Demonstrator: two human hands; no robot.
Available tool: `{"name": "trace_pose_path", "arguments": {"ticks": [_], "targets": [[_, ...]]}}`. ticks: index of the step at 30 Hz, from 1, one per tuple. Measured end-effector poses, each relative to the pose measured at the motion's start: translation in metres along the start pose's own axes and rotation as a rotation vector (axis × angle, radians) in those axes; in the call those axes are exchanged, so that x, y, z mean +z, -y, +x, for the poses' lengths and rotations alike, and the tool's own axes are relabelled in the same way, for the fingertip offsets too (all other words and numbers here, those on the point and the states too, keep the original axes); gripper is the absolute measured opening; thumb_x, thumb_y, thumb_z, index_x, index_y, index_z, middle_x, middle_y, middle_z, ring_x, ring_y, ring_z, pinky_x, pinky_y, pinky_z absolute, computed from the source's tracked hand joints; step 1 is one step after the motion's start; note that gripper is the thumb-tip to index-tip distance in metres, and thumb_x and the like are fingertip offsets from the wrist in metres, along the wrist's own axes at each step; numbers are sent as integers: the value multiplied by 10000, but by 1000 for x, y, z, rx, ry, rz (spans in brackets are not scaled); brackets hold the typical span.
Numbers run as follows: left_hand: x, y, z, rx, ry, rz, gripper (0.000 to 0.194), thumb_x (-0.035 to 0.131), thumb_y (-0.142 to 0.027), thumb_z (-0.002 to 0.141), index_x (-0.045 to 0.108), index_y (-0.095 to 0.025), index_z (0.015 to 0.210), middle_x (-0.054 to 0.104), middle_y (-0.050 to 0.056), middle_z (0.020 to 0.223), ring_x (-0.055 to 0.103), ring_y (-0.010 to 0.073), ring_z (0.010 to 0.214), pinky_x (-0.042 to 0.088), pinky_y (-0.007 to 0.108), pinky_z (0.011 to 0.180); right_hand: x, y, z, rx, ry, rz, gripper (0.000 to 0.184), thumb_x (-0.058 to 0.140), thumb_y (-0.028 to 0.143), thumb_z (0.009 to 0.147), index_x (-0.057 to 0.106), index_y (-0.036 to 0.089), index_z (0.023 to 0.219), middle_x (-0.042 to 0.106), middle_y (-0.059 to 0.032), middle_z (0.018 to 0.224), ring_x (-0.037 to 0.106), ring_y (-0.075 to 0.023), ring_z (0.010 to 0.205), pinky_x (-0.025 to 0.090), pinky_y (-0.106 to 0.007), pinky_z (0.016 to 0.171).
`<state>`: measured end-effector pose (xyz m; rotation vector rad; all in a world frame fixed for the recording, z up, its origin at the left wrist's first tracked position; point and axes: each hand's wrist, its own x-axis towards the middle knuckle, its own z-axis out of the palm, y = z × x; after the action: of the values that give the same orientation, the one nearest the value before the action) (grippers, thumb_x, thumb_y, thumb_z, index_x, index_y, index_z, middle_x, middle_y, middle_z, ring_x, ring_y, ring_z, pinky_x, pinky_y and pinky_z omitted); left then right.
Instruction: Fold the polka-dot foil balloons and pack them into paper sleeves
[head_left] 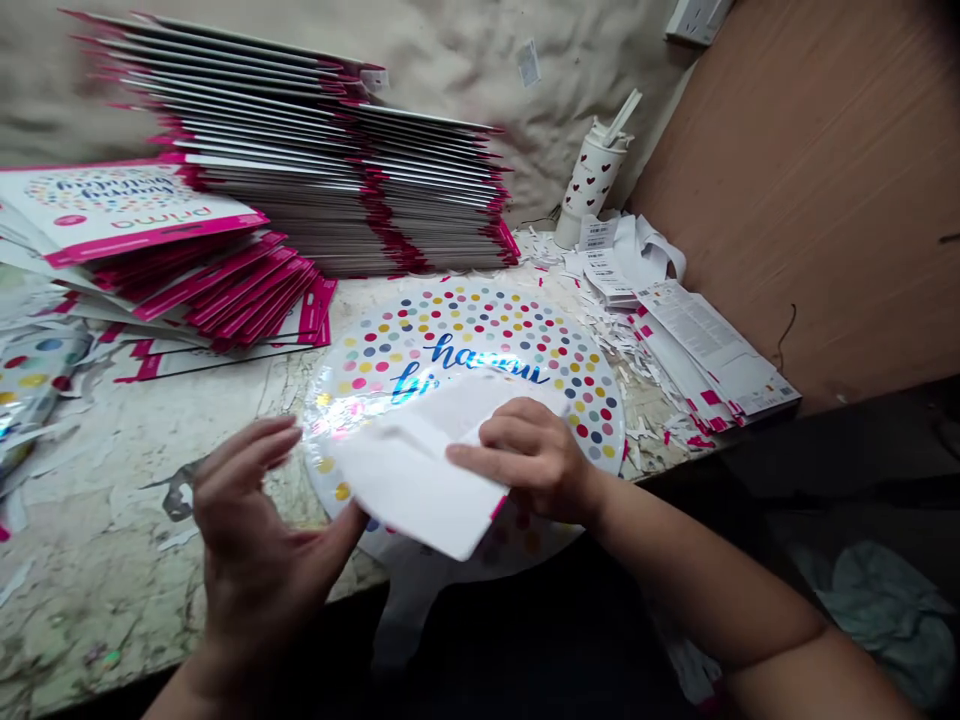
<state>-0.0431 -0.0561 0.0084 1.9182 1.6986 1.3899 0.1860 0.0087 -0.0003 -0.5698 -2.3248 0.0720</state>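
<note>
A flat round foil balloon (480,340) with coloured dots and blue "happy birthday" lettering lies on the worn table (112,520) at its front edge. On top of it is a folded white paper sheet (420,470). My right hand (532,460) is closed on the sheet's right edge, fingers curled over it. My left hand (255,520) is at the sheet's left corner, thumb against the paper, fingers stretched out and apart.
A tall stack of pink-edged white cards (337,170) stands at the back, a fanned lower pile (150,250) to its left. A heart-patterned cup with a straw (589,180) and printed leaflets (697,340) lie right. Paper scraps litter the table. A brown board (825,180) rises at right.
</note>
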Motion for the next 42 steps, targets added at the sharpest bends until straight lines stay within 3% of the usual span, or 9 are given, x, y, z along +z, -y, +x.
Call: {"name": "trace_pose_path", "arguments": {"ticks": [4,12,17,24,29,34,36,40,42], "targets": [[-3,39,-10,567,328,204,363,542,-181,805,582,-291,1148,573,48,1257,489,275,1196,368,468,1030,14,-15,-15,-96,127,-6,295,421,145,866,596,137,1104,644,-100,1027,547,-201,959,463,-376,823],[32,39,-48,497,474,220,338,494,-144,817,628,-193,1124,634,142,1151,561,297,1105,465,432,930,22,29,-55,-56,244,-184,233,431,129,867,598,107,1027,629,-159,1098,525,-272,1134,479,-433,883],[31,28,-41,353,528,141,235,504,-243,831,666,-247,1001,605,115,1171,560,282,1056,455,428,882,21,34,-58,145,185,-53,153,495,195,859,631,138,899,646,-120,1032,555,-242,1062,482,-398,874],[47,7,-14,-61,564,248,191,498,-401,832,554,-219,846,592,24,800,568,194,746,437,301,670,18,6,-31,536,332,54,105,568,223,825,628,137,833,621,-68,844,558,-170,839,463,-324,804],[43,25,-5,-32,425,528,414,556,-534,749,512,-183,963,529,91,933,522,283,885,428,393,777,12,-9,-26,237,513,45,343,571,267,834,575,220,1174,495,-96,1311,448,-218,1210,355,-379,1012],[12,31,-14,-131,236,559,403,535,-526,760,543,-187,977,562,115,982,528,300,940,412,411,826,14,7,-20,126,798,-170,526,498,149,843,376,117,1354,416,-225,1363,482,-306,1196,494,-412,846],[5,17,-24,-267,260,376,344,519,-516,778,587,-193,876,606,85,866,572,251,814,438,358,744,17,16,-17,119,825,-309,500,443,92,850,374,86,1346,441,-263,1323,544,-340,1112,528,-436,729],[11,-14,-44,-865,616,-421,367,541,-502,786,641,-160,874,656,73,739,567,136,525,413,229,472,16,23,-21,58,641,-408,328,318,56,891,560,33,1110,620,-221,1073,631,-271,919,534,-384,673],[20,-23,-49,-1051,490,-790,303,585,-393,792,626,-150,967,676,95,857,611,132,570,443,207,467,14,27,-25,27,502,-405,324,297,73,910,577,39,1068,640,-194,1024,626,-237,922,529,-345,705]]}}
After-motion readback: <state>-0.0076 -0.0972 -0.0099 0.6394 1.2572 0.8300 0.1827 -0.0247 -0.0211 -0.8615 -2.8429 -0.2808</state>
